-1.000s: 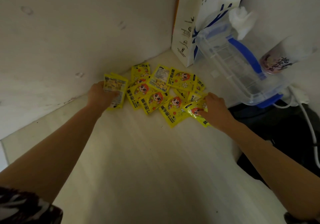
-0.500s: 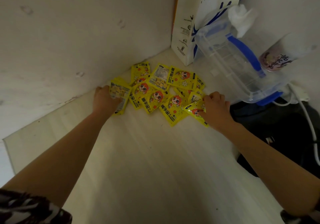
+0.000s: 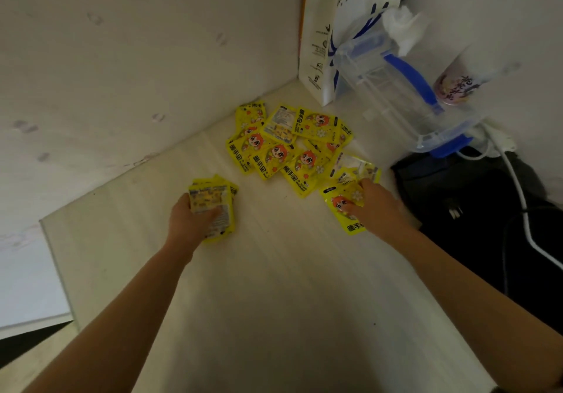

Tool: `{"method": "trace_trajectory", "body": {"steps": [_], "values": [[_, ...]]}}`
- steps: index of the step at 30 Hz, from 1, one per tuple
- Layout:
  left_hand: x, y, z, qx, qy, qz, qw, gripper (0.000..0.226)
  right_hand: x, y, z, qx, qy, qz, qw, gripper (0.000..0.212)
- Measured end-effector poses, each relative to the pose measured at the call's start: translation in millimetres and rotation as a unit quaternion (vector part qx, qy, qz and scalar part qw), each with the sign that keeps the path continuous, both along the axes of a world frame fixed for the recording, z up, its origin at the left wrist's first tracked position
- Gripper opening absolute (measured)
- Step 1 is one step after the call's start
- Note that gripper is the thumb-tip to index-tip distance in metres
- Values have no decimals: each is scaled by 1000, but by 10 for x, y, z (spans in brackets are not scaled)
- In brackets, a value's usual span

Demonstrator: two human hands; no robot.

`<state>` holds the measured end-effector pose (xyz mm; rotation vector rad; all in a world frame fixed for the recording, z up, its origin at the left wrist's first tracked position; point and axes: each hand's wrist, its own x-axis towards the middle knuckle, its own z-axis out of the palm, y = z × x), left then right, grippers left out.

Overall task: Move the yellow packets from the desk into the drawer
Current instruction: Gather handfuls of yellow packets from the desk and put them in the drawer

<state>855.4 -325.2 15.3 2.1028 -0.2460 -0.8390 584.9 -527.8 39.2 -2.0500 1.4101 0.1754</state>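
Several yellow packets [image 3: 283, 146] with a cartoon face lie in a loose pile on the pale desk [image 3: 274, 286], near the back corner. My left hand [image 3: 190, 222] grips a small stack of yellow packets [image 3: 213, 207], held apart from the pile at its left. My right hand [image 3: 374, 207] pinches one yellow packet [image 3: 342, 207] at the pile's right edge, close to the desk's right side. No drawer shows in the head view.
A white coffee paper bag [image 3: 344, 27] stands in the corner. A clear plastic box with blue handles [image 3: 405, 88] leans beside it, with a pink bottle [image 3: 457, 85] to the right. A black bag [image 3: 475, 210] and white cable [image 3: 518, 200] lie right of the desk.
Both hands have drawn back toward me from the pile, the left with its stack, the right pulling one packet along. The view has also tilted down.
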Motion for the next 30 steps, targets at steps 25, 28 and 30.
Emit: {"method": "trace_trajectory", "body": {"steps": [25,28,30], "values": [[-1219,1325,155,-71,139,-119,981,13,-488,2598,89,125,-235,-336,903,40],[-1127,1555,121,-66,146,-160,974,13,-469,3003,54,117,-241,-391,880,41],[-1069,1692,113,-61,145,-188,969,16,-463,3281,41,117,-255,-430,858,41]]}}
